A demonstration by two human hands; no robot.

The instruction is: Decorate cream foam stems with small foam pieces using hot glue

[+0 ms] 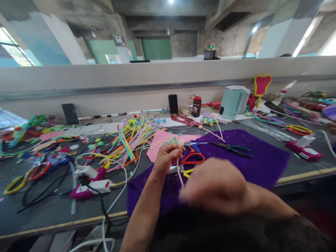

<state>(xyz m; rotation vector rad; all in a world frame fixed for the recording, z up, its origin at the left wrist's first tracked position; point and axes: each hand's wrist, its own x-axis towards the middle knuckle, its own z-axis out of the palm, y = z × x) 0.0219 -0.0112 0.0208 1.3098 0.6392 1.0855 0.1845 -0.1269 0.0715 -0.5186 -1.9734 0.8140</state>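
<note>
Left hand point(168, 155) closed on a cream pipe cleaner point(179, 164), pinched near its fluffy tip, strand hanging down over the purple felt point(262, 157). Right hand point(217, 185) blurred above the felt's near edge; grip impossible to tell. Orange scissors point(193, 158) on the felt just behind the strand. Worktop point(47, 210) beneath the felt.

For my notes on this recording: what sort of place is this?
Probably a craft workshop in a large concrete hall: a pile of coloured pipe cleaners, a purple felt sheet and scissors lie on the long worktable.
</note>
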